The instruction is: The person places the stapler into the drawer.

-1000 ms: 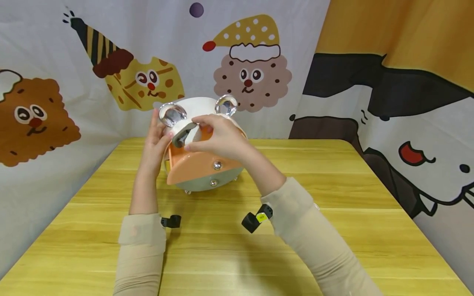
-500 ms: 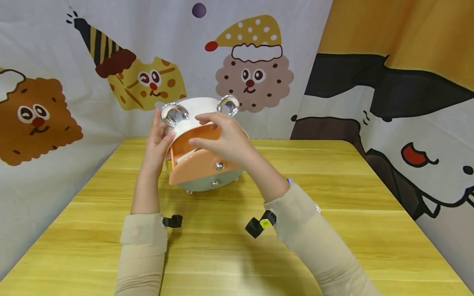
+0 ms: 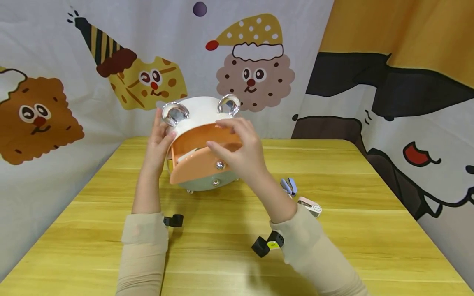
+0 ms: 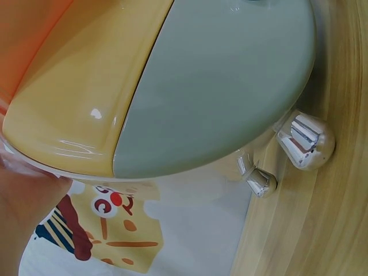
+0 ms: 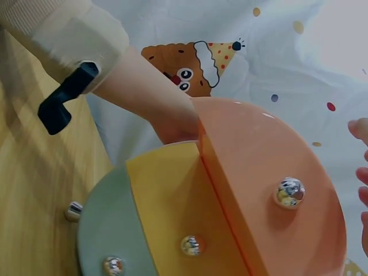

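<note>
A round white drawer box (image 3: pixel 203 107) with two silver ears stands on the table in the head view. Its top orange drawer (image 3: pixel 196 166) is pulled out, and a white item (image 3: pixel 187 155) lies inside, mostly hidden by the drawer front. My left hand (image 3: pixel 154 144) grips the box's left side, thumb on the front rim and fingers along the side. My right hand (image 3: pixel 246 150) hovers before the drawer opening, thumb and forefinger apart, with nothing between them. In the right wrist view the yellow drawer (image 5: pixel 172 201) and green drawer (image 5: pixel 109 221) below are pushed in.
A blue stapler (image 3: pixel 289 186) and a pink-and-white stapler (image 3: pixel 311 206) lie on the wooden table (image 3: pixel 207 259) beyond my right forearm. A curtain with cartoon figures (image 3: pixel 255 78) hangs behind the table.
My right hand has let go of a small white-and-grey stapler, which dropped into the orange drawer. It then moved right, uncovering the staplers on the table. My left hand stays in place.
</note>
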Demonstrator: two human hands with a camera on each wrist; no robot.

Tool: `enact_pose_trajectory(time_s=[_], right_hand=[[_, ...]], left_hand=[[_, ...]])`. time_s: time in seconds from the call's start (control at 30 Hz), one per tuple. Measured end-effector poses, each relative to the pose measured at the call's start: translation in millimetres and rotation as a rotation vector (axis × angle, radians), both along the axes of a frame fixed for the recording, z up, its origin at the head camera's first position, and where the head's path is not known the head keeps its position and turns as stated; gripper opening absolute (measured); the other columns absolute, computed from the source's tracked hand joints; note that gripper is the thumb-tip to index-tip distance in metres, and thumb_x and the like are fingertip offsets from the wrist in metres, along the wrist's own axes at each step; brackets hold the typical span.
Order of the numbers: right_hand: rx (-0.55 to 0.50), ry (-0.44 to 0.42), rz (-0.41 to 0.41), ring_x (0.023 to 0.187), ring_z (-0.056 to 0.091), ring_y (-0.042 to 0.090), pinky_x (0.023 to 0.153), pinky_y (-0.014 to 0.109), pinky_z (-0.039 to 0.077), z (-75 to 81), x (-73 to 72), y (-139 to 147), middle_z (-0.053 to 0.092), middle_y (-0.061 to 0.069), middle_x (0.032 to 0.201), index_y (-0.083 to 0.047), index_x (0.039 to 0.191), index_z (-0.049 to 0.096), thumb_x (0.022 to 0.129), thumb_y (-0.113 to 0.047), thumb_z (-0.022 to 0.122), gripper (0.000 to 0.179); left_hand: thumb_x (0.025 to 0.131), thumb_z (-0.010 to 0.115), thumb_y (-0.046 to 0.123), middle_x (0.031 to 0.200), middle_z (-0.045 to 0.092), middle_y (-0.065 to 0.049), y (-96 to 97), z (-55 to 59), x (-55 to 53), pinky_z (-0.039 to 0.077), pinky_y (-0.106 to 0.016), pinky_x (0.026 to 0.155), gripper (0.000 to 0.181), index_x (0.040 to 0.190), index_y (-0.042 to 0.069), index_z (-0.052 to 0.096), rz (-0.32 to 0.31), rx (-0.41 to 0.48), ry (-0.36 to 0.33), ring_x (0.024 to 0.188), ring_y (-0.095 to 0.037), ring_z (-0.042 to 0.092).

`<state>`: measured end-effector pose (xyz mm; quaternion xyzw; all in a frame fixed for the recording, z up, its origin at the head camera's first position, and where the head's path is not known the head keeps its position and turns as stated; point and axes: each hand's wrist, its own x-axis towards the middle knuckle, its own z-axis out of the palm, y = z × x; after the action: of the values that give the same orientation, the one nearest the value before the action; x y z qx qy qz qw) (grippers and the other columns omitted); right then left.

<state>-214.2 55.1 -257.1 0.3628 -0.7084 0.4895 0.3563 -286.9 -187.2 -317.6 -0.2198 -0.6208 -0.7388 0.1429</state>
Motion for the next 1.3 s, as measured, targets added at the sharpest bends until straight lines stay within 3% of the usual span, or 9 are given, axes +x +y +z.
enact_pose_trajectory(time_s=[0.17, 0.43, 0.67, 0.83, 1.17, 1.3], right_hand=[[-0.064, 0.071, -0.045, 0.081, 0.049, 0.022, 0.072, 0.033, 0.044, -12.9, 4.6, 4, 0.060, 0.010, 0.089, 0.001, 0.105, 0.064, 0.074, -0.005, 0.081, 0.036], [-0.121, 0.013, -0.094, 0.068, 0.054, 0.019, 0.060, 0.027, 0.047, -33.7, 12.0, 6, 0.061, 0.009, 0.077, 0.004, 0.103, 0.063, 0.074, -0.003, 0.081, 0.035], [-0.157, 0.002, -0.133, 0.058, 0.050, 0.019, 0.051, 0.032, 0.041, -51.4, 14.1, 6, 0.062, 0.007, 0.071, 0.001, 0.101, 0.064, 0.074, -0.006, 0.082, 0.033], [-0.162, -0.061, -0.136, 0.055, 0.050, 0.021, 0.052, 0.031, 0.038, -61.6, 16.0, 2, 0.062, 0.004, 0.071, -0.001, 0.099, 0.064, 0.074, -0.009, 0.082, 0.032], [-0.141, -0.139, -0.102, 0.052, 0.051, 0.021, 0.047, 0.029, 0.040, -62.6, 27.2, -8, 0.066, 0.013, 0.069, 0.008, 0.095, 0.059, 0.069, 0.004, 0.081, 0.035], [-0.153, -0.179, -0.100, 0.053, 0.052, 0.019, 0.048, 0.027, 0.039, -68.4, 24.0, -9, 0.069, 0.011, 0.073, 0.005, 0.095, 0.060, 0.071, 0.000, 0.082, 0.033]], left_hand=[[0.099, 0.044, 0.004, 0.150, 0.029, -0.019, 0.2, -0.1, -0.7, 0.050, -0.023, 0.085, 0.071, 0.154, 0.033, 0.011, -0.003, -0.004, -0.005, 0.111, -0.019, 0.050], [0.098, 0.046, 0.006, 0.151, 0.028, -0.018, 0.2, 0.2, -0.6, 0.048, -0.022, 0.088, 0.072, 0.154, 0.034, 0.011, 0.000, -0.012, -0.012, 0.116, -0.021, 0.048], [0.098, 0.044, 0.004, 0.151, 0.028, -0.018, 0.3, 0.0, -0.3, 0.048, -0.022, 0.088, 0.071, 0.154, 0.034, 0.011, 0.004, -0.009, -0.008, 0.117, -0.020, 0.047], [0.099, 0.045, 0.006, 0.150, 0.030, -0.018, -0.2, 0.5, 0.1, 0.049, -0.023, 0.087, 0.071, 0.154, 0.034, 0.012, 0.013, -0.016, -0.007, 0.114, -0.020, 0.048], [0.098, 0.045, 0.005, 0.150, 0.029, -0.019, -0.7, 0.7, 1.1, 0.048, -0.023, 0.088, 0.072, 0.154, 0.033, 0.010, 0.011, -0.018, -0.014, 0.117, -0.022, 0.046], [0.099, 0.045, 0.005, 0.149, 0.030, -0.019, -0.5, 0.7, 1.0, 0.049, -0.023, 0.087, 0.071, 0.154, 0.034, 0.011, 0.008, -0.016, -0.010, 0.115, -0.021, 0.048]])
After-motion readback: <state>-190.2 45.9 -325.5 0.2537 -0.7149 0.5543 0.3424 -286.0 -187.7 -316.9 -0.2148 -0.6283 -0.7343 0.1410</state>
